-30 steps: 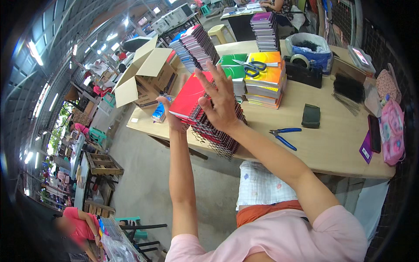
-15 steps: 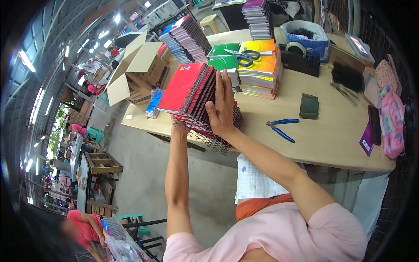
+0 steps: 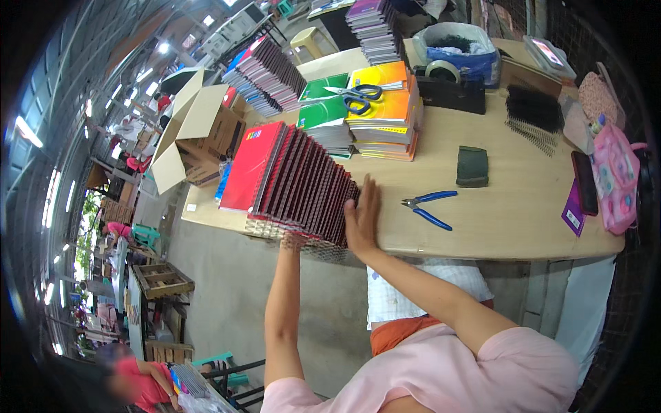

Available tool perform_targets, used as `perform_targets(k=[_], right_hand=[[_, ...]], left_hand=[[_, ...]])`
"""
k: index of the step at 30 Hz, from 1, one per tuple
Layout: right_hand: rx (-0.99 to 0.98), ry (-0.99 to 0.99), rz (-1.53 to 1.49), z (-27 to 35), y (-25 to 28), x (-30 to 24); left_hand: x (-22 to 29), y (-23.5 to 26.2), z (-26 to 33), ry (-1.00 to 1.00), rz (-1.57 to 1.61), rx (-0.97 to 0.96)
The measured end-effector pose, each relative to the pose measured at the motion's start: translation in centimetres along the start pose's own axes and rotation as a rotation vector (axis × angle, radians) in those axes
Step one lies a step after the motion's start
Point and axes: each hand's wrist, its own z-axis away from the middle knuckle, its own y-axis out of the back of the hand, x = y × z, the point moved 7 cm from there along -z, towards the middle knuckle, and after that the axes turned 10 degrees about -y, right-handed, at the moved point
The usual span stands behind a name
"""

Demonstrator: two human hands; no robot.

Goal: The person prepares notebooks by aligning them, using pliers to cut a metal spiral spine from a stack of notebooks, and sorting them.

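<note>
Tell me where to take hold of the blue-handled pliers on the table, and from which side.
Take the pliers by the two blue handles, which lie splayed apart and flat on the table. Come from above and from the right, where bare wood surrounds them. The metal nose points left toward the right hand pressed against the notebook stack, so that end is crowded.

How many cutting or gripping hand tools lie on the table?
2: blue-handled scissors on top of the colourful notebook stacks, and blue-handled pliers on the bare table, right of the right hand. Others may be hidden.
</note>
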Motion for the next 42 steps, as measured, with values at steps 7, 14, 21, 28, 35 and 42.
perform_targets(k=[7,14,21,28,35,42], right_hand=[[0.006,0.092,-0.043,-1.0,-1.1,-0.6],[0.019,0.073,0.040,-2.5,-0.7,-0.4],[-0.116,0.372,-0.319,-7.6,6.7,-13.8],[-0.264,0.235,-0.121,-11.7,-0.4,-20.0],[-0.388,0.461,0.463,-5.1,13.8,-10.7],[-0.432,0.573,0.945,-2.6,18.5,-0.8]], left_hand=[[-1.2,0.0,-1.8,-0.023,-0.040,0.016],[-0.7,-0.9,-4.0,-0.086,-0.086,0.015],[15.5,-6.9,-5.3,-0.386,0.486,-0.156],[21.6,-9.9,-5.4,-0.390,-0.203,0.159],[22.5,-6.3,3.9,-0.596,-0.391,0.483],[3.5,-8.4,16.4,-0.203,-0.556,0.700]])
